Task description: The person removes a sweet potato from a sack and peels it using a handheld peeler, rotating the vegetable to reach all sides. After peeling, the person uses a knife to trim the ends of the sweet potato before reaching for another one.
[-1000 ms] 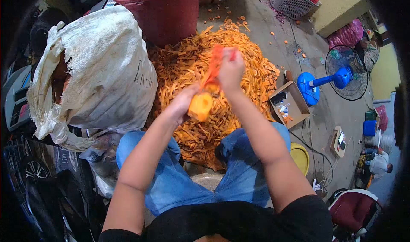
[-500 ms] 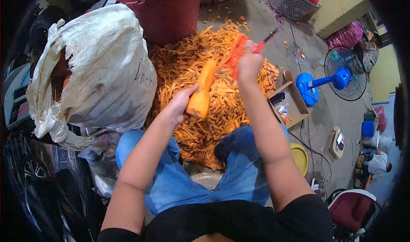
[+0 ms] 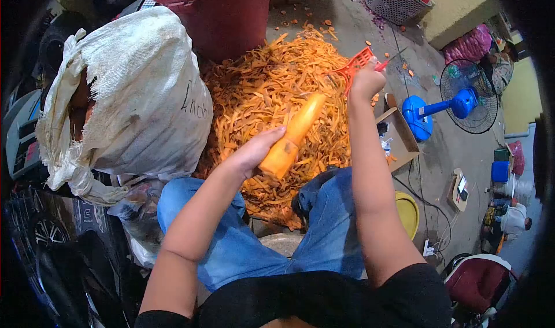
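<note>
My left hand (image 3: 260,150) is closed around the lower end of a thick peeled carrot (image 3: 300,130), which points up and to the right. Off to its right, apart from the carrot, my right hand (image 3: 367,84) grips an orange-red peeler (image 3: 358,63) with a slotted body. A thin dark blade of a knife (image 3: 396,56) sticks out past the same hand, beside a bit of red handle. Beneath both hands spreads a large heap of orange peelings (image 3: 254,111), reaching down between my legs.
At left stands a torn white sack (image 3: 144,91), with a dark red tub (image 3: 222,24) behind it. To the right are a cardboard tray (image 3: 404,146), a blue fan (image 3: 417,117) and a yellow lid-like rim (image 3: 407,215). Cables (image 3: 428,203) cross the floor. A person (image 3: 513,219) is far right.
My right hand with the peeler and knife has moved right, away from the carrot. The carrot has tilted further right in my left hand, its far end shifting right and slightly down.
</note>
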Demonstrator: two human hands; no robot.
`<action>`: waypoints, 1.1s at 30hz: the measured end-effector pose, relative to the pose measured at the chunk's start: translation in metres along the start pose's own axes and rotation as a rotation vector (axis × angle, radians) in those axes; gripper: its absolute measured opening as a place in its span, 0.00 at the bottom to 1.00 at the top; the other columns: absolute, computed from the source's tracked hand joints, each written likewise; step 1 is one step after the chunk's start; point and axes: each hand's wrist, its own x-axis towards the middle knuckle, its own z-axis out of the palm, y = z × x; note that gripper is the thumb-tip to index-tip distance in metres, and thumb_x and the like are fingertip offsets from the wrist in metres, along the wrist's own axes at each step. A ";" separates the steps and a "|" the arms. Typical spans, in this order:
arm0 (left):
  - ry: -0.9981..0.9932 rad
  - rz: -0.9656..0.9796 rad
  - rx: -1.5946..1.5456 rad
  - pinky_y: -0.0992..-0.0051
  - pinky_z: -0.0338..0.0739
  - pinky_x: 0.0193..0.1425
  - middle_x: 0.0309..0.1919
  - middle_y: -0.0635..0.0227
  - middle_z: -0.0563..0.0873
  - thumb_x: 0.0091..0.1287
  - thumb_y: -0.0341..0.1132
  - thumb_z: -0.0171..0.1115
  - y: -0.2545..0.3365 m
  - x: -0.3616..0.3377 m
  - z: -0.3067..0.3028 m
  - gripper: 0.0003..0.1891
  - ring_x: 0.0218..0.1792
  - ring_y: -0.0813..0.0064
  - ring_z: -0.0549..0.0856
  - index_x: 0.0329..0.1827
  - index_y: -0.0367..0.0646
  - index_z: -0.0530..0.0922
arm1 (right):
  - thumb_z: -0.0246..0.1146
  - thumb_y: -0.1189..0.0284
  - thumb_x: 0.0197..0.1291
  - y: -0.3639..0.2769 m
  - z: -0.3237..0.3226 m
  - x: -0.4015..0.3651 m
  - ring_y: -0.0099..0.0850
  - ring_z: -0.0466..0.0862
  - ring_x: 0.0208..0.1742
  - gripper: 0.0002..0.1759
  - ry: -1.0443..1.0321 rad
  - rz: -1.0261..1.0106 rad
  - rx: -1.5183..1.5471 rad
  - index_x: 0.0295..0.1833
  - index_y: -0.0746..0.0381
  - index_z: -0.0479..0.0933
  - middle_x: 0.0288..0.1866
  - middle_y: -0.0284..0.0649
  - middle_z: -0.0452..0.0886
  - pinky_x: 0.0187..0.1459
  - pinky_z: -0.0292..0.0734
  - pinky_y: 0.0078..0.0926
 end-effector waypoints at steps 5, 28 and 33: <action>0.116 -0.036 -0.215 0.75 0.75 0.28 0.27 0.62 0.78 0.63 0.47 0.37 0.007 0.013 -0.008 0.20 0.27 0.71 0.79 0.44 0.41 0.68 | 0.51 0.69 0.55 -0.034 -0.005 -0.087 0.28 0.71 0.23 0.09 -0.392 -0.044 0.190 0.30 0.65 0.69 0.23 0.41 0.73 0.28 0.66 0.27; 0.091 0.009 -0.122 0.76 0.74 0.28 0.27 0.61 0.79 0.64 0.42 0.34 -0.002 0.012 -0.009 0.18 0.26 0.72 0.79 0.44 0.38 0.66 | 0.52 0.66 0.53 0.000 0.019 -0.058 0.41 0.76 0.25 0.13 -0.206 -0.213 -0.157 0.33 0.67 0.71 0.25 0.48 0.76 0.28 0.68 0.33; 0.047 0.000 -0.130 0.76 0.74 0.28 0.28 0.59 0.79 0.64 0.43 0.34 0.006 0.001 0.001 0.18 0.26 0.71 0.79 0.45 0.38 0.65 | 0.49 0.66 0.56 -0.008 -0.003 -0.007 0.36 0.75 0.25 0.14 -0.005 0.130 -0.137 0.29 0.67 0.69 0.23 0.45 0.74 0.29 0.67 0.30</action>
